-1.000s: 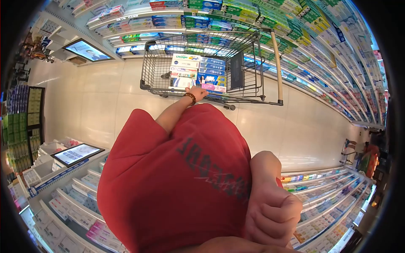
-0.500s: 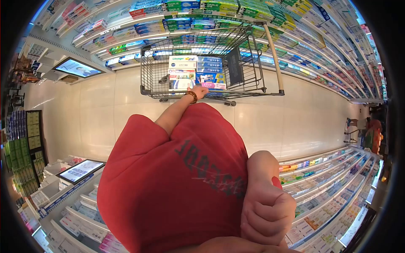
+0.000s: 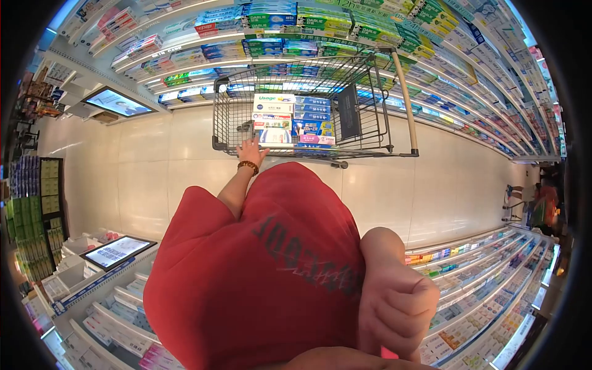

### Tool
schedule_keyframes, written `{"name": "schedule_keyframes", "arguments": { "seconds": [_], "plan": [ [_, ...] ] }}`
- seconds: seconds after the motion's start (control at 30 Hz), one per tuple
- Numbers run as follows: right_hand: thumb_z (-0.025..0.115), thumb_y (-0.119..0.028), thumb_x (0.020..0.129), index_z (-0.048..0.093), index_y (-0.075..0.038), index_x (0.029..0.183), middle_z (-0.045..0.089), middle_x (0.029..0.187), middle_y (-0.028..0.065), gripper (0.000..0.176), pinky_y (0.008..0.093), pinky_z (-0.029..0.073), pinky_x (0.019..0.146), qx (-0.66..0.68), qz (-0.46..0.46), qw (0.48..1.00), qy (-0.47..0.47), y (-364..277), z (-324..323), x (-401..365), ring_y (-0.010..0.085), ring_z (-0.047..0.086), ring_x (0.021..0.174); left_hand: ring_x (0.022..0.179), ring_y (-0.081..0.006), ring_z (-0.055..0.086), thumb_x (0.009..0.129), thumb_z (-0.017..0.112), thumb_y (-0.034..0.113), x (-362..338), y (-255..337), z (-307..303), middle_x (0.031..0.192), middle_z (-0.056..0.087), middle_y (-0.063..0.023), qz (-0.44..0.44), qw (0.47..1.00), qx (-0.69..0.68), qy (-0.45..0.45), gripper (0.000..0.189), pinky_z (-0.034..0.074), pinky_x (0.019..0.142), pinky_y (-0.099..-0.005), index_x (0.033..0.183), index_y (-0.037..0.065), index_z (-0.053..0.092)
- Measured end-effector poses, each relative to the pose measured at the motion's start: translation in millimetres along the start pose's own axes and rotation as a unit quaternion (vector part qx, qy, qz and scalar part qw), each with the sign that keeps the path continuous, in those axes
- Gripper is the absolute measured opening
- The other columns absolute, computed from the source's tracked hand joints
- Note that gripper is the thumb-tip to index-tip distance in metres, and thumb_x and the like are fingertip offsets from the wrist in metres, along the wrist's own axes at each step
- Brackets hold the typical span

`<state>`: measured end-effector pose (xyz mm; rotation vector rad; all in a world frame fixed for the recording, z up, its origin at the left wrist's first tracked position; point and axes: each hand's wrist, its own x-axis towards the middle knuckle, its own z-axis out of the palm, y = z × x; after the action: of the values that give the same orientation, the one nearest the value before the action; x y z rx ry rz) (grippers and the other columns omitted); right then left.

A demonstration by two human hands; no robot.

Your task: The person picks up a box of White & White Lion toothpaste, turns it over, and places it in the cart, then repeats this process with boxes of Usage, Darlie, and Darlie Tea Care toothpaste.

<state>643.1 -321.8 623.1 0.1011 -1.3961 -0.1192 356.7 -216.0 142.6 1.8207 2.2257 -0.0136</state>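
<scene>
My left hand (image 3: 251, 152), with a beaded bracelet on its wrist, reaches to the near rim of a wire shopping cart (image 3: 217, 117). Its fingers are spread, at or touching the cart's front left part. Inside the cart stand a white and green box (image 3: 271, 106), a stack of blue boxes (image 3: 312, 108), a blue and yellow box (image 3: 313, 128) and a white and blue box (image 3: 275, 136). My right hand (image 3: 401, 308) is curled into a fist beside my red shirt. A pink sliver shows below it; whatever the fist may hold is hidden.
Shelves of toothpaste boxes (image 3: 324, 21) rise behind the cart, and more shelves (image 3: 481, 290) stand at the lower right. Two lit screens, one a display (image 3: 120, 102), sit at the left shelf ends. A person (image 3: 546, 200) is far right on the tiled aisle (image 3: 142, 148).
My left hand has moved left along the cart's near rim, away from the boxes, and its fingers have spread. The cart sits slightly lower in view. My right fist stays nearly in place.
</scene>
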Motion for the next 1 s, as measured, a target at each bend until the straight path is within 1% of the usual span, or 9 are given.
{"name": "schedule_keyframes", "arguments": {
  "seconds": [0.13, 0.17, 0.23, 0.3, 0.37, 0.43, 0.7, 0.93, 1.0],
  "plan": [
    [0.048, -0.007, 0.085, 0.058, -0.006, 0.088, 0.059, 0.067, 0.0085, 0.011, 0.0302, 0.037, 0.041, -0.098, 0.129, 0.985, 0.057, 55.0, -2.8, -74.0, 0.0181, 0.053, 0.050, 0.141, -0.0290, 0.031, 0.096, 0.053, 0.045, -15.3, -70.7, 23.0, 0.146, 0.043, -0.0072, -0.045, 0.996, 0.030, 0.073, 0.060, 0.021, 0.113, -0.0616, 0.146, 0.014, 0.041],
    [0.053, -0.002, 0.084, 0.062, -0.004, 0.089, 0.058, 0.067, 0.0112, 0.010, 0.0342, 0.043, 0.046, -0.174, 0.252, 0.940, -0.154, 88.3, -34.8, -104.0, 0.0208, 0.056, 0.053, 0.143, -0.0290, 0.028, 0.097, 0.052, 0.043, -15.1, -78.8, 30.1, 0.148, 0.042, -0.0070, -0.056, 0.994, 0.039, 0.085, 0.059, 0.020, 0.114, -0.0616, 0.146, 0.014, 0.040],
    [0.066, -0.017, 0.087, 0.063, -0.001, 0.103, 0.066, 0.087, 0.0142, 0.022, 0.0389, 0.050, 0.067, -0.244, 0.468, 0.804, -0.275, 140.6, -43.9, -199.2, 0.0284, 0.064, 0.076, 0.146, -0.0300, 0.023, 0.100, 0.047, 0.039, -20.8, -87.7, 29.1, 0.154, 0.035, -0.0076, -0.087, 0.989, 0.049, 0.105, 0.055, 0.021, 0.114, -0.0614, 0.147, 0.014, 0.039],
    [0.065, -0.041, 0.090, 0.062, -0.004, 0.111, 0.064, 0.108, 0.0141, 0.042, 0.0511, 0.041, 0.096, -0.371, 0.366, 0.714, -0.468, 156.2, -98.1, -346.8, 0.0350, 0.056, 0.109, 0.146, -0.0323, 0.023, 0.101, 0.046, 0.037, -23.1, -89.8, 29.0, 0.155, 0.033, -0.0091, -0.090, 0.989, 0.038, 0.106, 0.054, 0.024, 0.113, -0.0622, 0.148, 0.012, 0.038],
    [0.064, -0.049, 0.088, 0.063, -0.004, 0.111, 0.064, 0.105, 0.0127, 0.051, 0.0532, 0.037, 0.101, -0.445, 0.312, 0.640, -0.543, 119.9, -145.0, -420.5, 0.0372, 0.055, 0.107, 0.147, -0.0349, 0.020, 0.101, 0.044, 0.037, -22.0, -89.9, 29.4, 0.158, 0.028, -0.0095, -0.099, 0.991, 0.037, 0.086, 0.055, 0.027, 0.111, -0.0627, 0.150, 0.012, 0.034],
    [0.064, -0.055, 0.085, 0.064, -0.006, 0.111, 0.063, 0.103, 0.0127, 0.056, 0.0506, 0.036, 0.101, -0.366, 0.441, 0.527, -0.628, 92.7, -182.0, -442.6, 0.0342, 0.055, 0.104, 0.147, -0.0345, 0.019, 0.101, 0.045, 0.039, -21.5, -81.2, 27.8, 0.159, 0.026, -0.0091, -0.109, 0.991, 0.036, 0.066, 0.057, 0.027, 0.111, -0.0626, 0.150, 0.013, 0.033],
    [0.068, -0.046, 0.085, 0.070, -0.010, 0.086, 0.066, 0.083, 0.0055, 0.037, 0.0429, 0.038, 0.093, -0.349, 0.496, 0.599, -0.522, 91.6, -188.7, -438.5, 0.0276, 0.057, 0.092, 0.149, -0.0325, 0.012, 0.093, 0.058, 0.043, -20.1, -75.6, 5.4, 0.160, 0.021, -0.0045, -0.102, 0.994, 0.035, -0.009, 0.075, 0.029, 0.110, -0.0648, 0.154, 0.019, 0.023],
    [0.062, -0.048, 0.089, 0.071, -0.008, 0.092, 0.067, 0.089, 0.0089, 0.041, 0.0458, 0.036, 0.097, -0.367, 0.549, 0.481, -0.577, 101.0, -196.7, -440.8, 0.0300, 0.058, 0.095, 0.149, -0.0310, 0.012, 0.087, 0.067, 0.030, -4.9, -62.1, -6.1, 0.158, 0.023, -0.0027, -0.092, 0.995, 0.023, -0.035, 0.079, 0.041, 0.103, -0.0597, 0.153, 0.021, 0.024],
    [0.062, -0.048, 0.089, 0.069, -0.008, 0.085, 0.066, 0.087, 0.0092, 0.040, 0.0475, 0.035, 0.098, -0.378, 0.535, 0.513, -0.554, 98.2, -193.1, -445.2, 0.0306, 0.057, 0.095, 0.150, -0.0308, 0.011, 0.086, 0.067, 0.026, 0.3, -60.5, -12.5, 0.158, 0.023, -0.0027, -0.088, 0.995, 0.025, -0.050, 0.080, 0.042, 0.102, -0.0588, 0.153, 0.022, 0.024]
  ]
}}
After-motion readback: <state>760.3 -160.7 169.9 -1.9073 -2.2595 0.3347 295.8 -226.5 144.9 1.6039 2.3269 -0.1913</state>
